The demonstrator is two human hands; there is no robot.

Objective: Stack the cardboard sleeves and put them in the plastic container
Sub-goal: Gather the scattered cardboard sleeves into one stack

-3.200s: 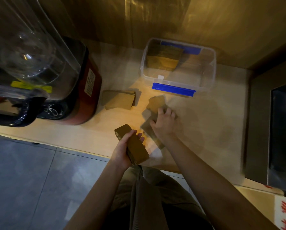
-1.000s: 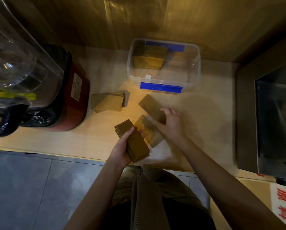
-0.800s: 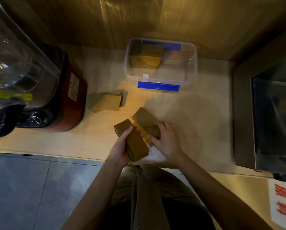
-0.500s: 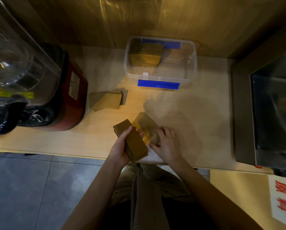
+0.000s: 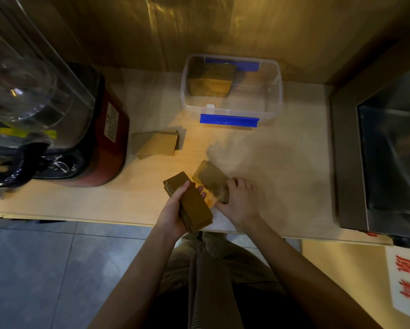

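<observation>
My left hand (image 5: 175,216) grips a thick stack of brown cardboard sleeves (image 5: 194,205) above the counter's front edge. Just to its right, my right hand (image 5: 238,199) pinches a few loose sleeves (image 5: 209,179), which lie flat on the counter and touch the held stack. Another small pile of sleeves (image 5: 155,144) rests further back to the left. The clear plastic container (image 5: 253,108) with blue clips stands at the back by the wall. It holds a bundle of sleeves (image 5: 209,83) upright in its left half.
A blender with a red base (image 5: 104,143) and clear jug (image 5: 30,89) fills the left of the wooden counter (image 5: 282,167). A dark metal appliance (image 5: 379,162) blocks the right side. A wood wall rises behind. Grey floor tiles lie below the counter edge.
My right hand has dragged the loose sleeves from mid-counter back toward me, up against the stack in my left hand. The left hand has stayed put.
</observation>
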